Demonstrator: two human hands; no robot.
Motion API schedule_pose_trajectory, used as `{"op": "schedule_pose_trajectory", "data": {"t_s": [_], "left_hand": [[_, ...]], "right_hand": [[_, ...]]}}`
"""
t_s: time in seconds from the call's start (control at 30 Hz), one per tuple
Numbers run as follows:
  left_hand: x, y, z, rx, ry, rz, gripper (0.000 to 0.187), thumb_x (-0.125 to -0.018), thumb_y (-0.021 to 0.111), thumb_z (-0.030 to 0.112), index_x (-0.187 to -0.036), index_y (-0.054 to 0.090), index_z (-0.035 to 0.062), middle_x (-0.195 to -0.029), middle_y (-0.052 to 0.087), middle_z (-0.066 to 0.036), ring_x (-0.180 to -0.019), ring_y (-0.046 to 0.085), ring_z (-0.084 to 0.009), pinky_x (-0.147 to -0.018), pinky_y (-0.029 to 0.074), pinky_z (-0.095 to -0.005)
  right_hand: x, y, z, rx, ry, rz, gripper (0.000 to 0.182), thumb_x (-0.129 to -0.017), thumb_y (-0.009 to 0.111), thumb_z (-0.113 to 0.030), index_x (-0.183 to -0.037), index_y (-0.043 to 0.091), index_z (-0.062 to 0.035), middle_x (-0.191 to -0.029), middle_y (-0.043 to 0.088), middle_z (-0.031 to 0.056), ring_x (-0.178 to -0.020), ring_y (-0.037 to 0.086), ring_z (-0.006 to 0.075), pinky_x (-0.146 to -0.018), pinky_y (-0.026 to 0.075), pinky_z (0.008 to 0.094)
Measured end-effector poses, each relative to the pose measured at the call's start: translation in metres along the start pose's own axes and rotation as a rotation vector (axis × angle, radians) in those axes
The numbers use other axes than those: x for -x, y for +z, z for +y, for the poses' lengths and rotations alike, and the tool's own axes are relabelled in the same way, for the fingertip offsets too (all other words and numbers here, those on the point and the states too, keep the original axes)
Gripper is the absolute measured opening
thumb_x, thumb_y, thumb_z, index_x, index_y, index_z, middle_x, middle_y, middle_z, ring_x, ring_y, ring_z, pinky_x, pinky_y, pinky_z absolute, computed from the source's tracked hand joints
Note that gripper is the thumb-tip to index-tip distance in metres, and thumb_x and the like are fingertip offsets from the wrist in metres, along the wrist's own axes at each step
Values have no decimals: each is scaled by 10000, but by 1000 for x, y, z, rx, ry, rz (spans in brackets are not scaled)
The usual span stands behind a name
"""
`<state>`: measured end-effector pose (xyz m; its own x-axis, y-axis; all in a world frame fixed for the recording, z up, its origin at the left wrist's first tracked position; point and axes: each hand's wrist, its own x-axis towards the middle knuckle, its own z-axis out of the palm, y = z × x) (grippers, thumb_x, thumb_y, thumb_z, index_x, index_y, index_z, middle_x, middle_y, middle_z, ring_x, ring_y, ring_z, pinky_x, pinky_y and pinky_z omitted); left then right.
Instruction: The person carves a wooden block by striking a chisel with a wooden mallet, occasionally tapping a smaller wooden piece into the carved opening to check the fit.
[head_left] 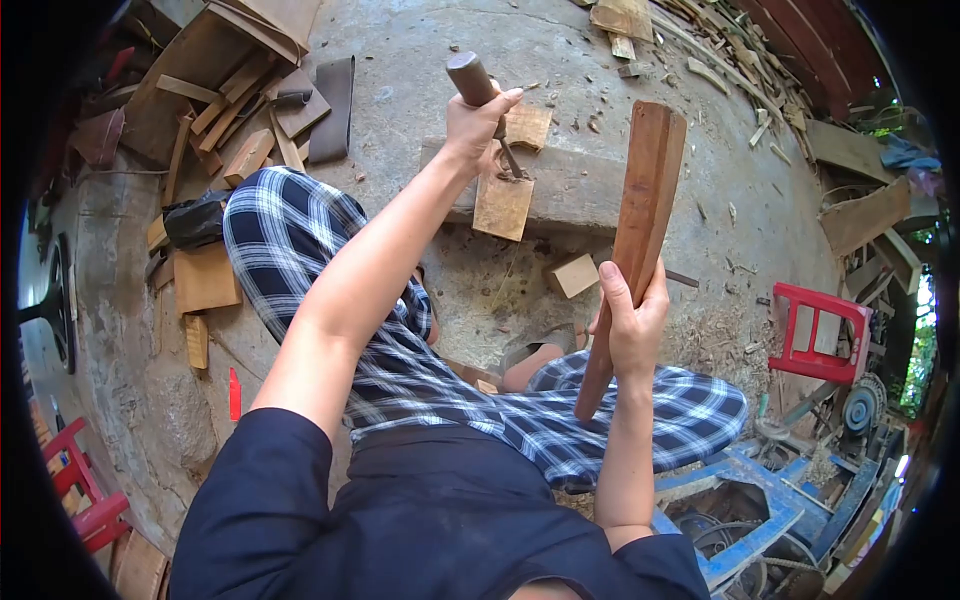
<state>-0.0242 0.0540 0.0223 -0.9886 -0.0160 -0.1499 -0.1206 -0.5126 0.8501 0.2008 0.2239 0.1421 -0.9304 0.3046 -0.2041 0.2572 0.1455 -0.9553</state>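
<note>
My left hand is wrapped round the dark handle of a chisel, whose blade slants down to a small wood block. The blade's tip meets a rough cut near the block's top edge. That block lies on a thick wooden beam on the floor. A second light block sits just behind it. My right hand grips a long reddish-brown wooden club near its lower end, held upright to the right of the beam.
Scrap boards are piled at the left. Another wood block lies between my legs and the beam. A red plastic stool stands at the right, above a blue metal machine frame. Wood offcuts lie at the back right.
</note>
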Motion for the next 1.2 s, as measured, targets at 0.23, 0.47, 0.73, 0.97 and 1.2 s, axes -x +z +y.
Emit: {"op": "schedule_pose_trajectory", "data": {"t_s": [0.23,0.47,0.73,0.97,1.2], "left_hand": [[21,13,6,-197,65,-111,232,-865,805,124,-806,581,129,-772,566,52,-705,515,-64,-673,431,-267],[27,27,1,-317,44,-164,205,-867,811,151,-811,620,100,-783,596,60,-717,528,-34,-653,452,-241],[44,41,-7,-427,177,-185,219,-877,801,168,-781,631,68,-754,614,51,-679,545,-49,-603,465,-251],[56,50,-25,-467,320,-239,236,-796,811,83,-958,640,59,-849,655,-78,-775,610,-150,-724,504,-316],[62,37,-51,-608,416,-227,220,-742,761,32,-913,623,53,-868,650,-141,-823,657,-297,-729,510,-352]], "right_hand": [[-4,2,1,-9,-7,10,403,-926,731,-300,-1115,528,-7,-764,607,49,-479,553,110,-428,460,250],[-2,1,3,2,21,18,397,-926,731,-300,-1109,533,-9,-763,608,49,-483,553,108,-429,456,251],[-13,4,-25,-2,-125,30,416,-919,750,-267,-1152,518,-12,-773,607,44,-491,552,94,-433,455,235],[-37,13,-41,443,-339,51,428,-884,769,-237,-1155,515,-23,-800,689,136,-684,691,236,-606,524,345],[-25,18,-41,342,-231,19,442,-874,778,-265,-1144,531,-17,-846,710,193,-768,729,295,-679,540,368]]}}
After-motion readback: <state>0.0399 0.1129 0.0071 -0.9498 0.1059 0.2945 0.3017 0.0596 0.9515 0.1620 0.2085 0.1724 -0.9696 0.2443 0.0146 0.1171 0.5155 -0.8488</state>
